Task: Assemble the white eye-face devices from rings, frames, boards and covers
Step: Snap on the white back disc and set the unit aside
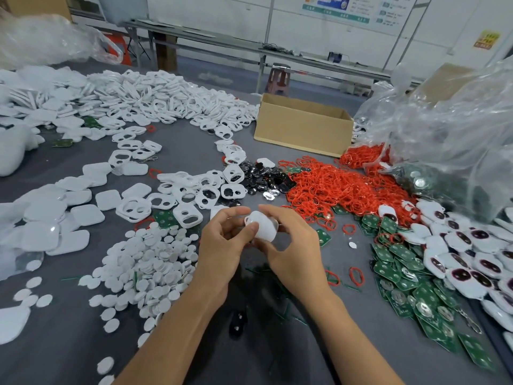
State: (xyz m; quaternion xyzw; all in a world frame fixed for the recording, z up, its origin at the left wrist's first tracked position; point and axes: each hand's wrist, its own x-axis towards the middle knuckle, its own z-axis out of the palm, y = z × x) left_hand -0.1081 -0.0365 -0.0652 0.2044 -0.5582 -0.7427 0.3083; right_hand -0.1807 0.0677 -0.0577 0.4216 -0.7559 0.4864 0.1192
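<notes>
Head view: two bare forearms come in from the near edge and both grips meet over the grey table (191, 143).
Left grip (222, 240): fingers curled, thumb and fingertips pinching the left edge of the white device piece (265, 229).
Right grip (294, 245): fingers curled round the right side of the same piece, forefinger arched over its top.
White device piece: held between the two grips, lifted off the table and tilted; I cannot tell whether it is a frame or a cover.
White discs (155, 259): a loose heap just left of the left grip, spreading nearer along that forearm.
White frames (188, 215): two-holed eye frames lying just beyond the left grip; a far larger heap lies well beyond them.
White covers (69, 218): plain rounded squares, well to the left of the left grip.
Dark shiny pieces (263, 176): a small pile beyond both grips, between the frames and the red rings.
Red rings (341, 184): a broad heap beyond and right of the right grip; a few loose ones lie near its wrist.
Green boards (410, 276): overlapping, to the right of the right grip.
Finished eye-face devices (466, 262): heaped past the boards, farthest right of the right grip.
Cardboard box (302, 132): open-topped, well beyond both grips.
Clear plastic bag (444, 129): crumpled, beyond the red rings, far right.
</notes>
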